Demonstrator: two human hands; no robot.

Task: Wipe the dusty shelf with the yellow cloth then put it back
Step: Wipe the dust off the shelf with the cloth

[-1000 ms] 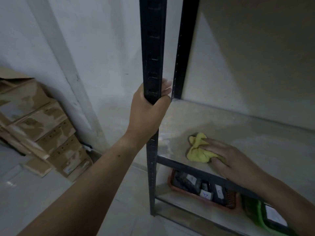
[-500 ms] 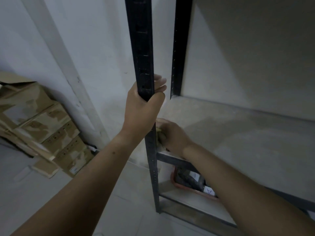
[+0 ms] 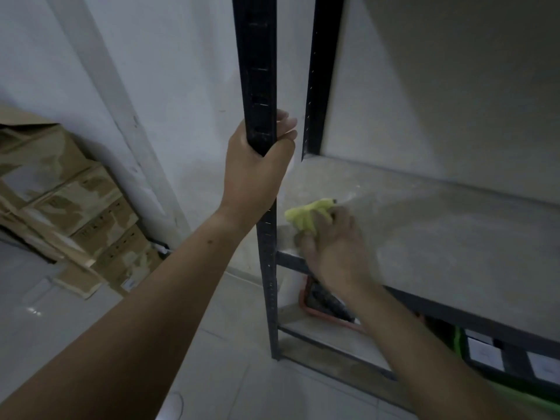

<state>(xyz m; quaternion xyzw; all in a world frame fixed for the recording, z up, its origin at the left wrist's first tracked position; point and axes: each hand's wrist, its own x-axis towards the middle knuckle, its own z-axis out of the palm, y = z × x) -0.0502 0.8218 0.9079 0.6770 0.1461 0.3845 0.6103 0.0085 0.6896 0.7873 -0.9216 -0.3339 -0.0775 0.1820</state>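
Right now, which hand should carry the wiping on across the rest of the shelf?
The right hand. It already presses the yellow cloth onto the shelf, with bare board to its right. The left hand grips the front post.

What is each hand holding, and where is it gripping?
The left hand grips the black shelf post partway up. The right hand presses the bunched yellow cloth onto the shelf.

no readable text (labels too blurred)
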